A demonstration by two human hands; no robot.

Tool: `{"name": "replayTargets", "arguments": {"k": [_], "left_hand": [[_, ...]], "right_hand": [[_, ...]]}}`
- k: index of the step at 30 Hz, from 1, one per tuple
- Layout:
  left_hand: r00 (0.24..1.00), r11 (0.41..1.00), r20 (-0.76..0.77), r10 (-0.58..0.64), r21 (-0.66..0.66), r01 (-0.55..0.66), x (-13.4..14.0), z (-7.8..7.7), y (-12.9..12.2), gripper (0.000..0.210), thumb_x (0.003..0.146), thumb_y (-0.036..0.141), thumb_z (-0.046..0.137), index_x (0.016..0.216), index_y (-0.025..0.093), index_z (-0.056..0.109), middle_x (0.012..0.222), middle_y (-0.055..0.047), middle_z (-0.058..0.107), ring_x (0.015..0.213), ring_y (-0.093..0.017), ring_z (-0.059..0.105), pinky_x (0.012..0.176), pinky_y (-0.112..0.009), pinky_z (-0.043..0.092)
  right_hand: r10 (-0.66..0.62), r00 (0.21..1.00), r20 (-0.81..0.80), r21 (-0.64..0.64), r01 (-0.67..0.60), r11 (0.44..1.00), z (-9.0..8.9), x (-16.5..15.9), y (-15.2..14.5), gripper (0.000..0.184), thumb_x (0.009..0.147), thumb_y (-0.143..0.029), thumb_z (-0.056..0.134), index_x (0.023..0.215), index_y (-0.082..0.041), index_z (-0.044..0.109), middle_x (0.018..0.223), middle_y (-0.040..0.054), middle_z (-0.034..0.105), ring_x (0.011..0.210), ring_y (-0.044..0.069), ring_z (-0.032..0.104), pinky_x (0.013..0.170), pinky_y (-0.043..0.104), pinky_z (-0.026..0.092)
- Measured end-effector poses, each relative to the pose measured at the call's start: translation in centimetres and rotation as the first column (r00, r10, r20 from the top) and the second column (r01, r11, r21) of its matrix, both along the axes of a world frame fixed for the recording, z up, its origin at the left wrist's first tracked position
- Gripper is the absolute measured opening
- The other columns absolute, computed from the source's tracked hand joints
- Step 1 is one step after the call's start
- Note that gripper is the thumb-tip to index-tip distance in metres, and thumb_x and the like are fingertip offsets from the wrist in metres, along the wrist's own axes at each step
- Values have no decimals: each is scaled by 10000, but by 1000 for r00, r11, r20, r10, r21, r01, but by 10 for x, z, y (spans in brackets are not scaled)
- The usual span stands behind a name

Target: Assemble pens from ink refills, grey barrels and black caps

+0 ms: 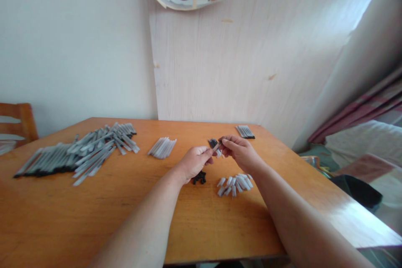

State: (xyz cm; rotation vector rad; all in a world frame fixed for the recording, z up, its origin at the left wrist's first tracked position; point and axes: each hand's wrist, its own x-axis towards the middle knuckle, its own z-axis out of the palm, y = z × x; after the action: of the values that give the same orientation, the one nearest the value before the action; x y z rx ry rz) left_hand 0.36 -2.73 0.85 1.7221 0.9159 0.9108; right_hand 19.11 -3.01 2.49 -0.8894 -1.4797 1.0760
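Observation:
My left hand (pixel 196 162) pinches a short translucent tube-like piece (pixel 216 146) above the middle of the table. At its far end, the fingers of my right hand (pixel 238 150) close on a small dark part; its exact kind is too small to tell. Behind and partly hidden by my hands lies a small group of black-and-clear pieces (pixel 213 142). Below my left hand is a little heap of black caps (pixel 199 177). Short whitish translucent pieces (pixel 235 185) lie in a loose pile in front of my right hand.
On the wooden table (pixel 132 217), a large spread of translucent tubes with black ends (pixel 94 146) lies left. Plain tubes (pixel 162 147) sit left of centre; a neat row of black-ended tubes (pixel 245 131) is back right. A chair (pixel 27 121) and a dark bin (pixel 358 190) flank the table.

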Motion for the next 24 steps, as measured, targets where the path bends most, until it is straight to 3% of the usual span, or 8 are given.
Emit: {"name": "replayTargets", "arguments": {"k": [13,24], "left_hand": [[993,996,96,73,50,-78,3,-4,-1,337,736,463,654,854,148,635,794,-17,615,730,-122,512,674,-242,384],[995,985,93,-35,-165,51,0,2,-3,444,832,527,489,939,127,649,711,-50,641,612,-116,526,612,-247,377]], "right_hand": [[32,992,-119,-81,-42,996,-5,-2,2,230,766,-371,680,750,-157,596,663,15,612,525,86,487,497,241,340],[-22,988,-153,-95,7,995,-3,1,3,229,748,-365,694,746,-156,600,663,9,620,518,78,483,513,239,342]]}}
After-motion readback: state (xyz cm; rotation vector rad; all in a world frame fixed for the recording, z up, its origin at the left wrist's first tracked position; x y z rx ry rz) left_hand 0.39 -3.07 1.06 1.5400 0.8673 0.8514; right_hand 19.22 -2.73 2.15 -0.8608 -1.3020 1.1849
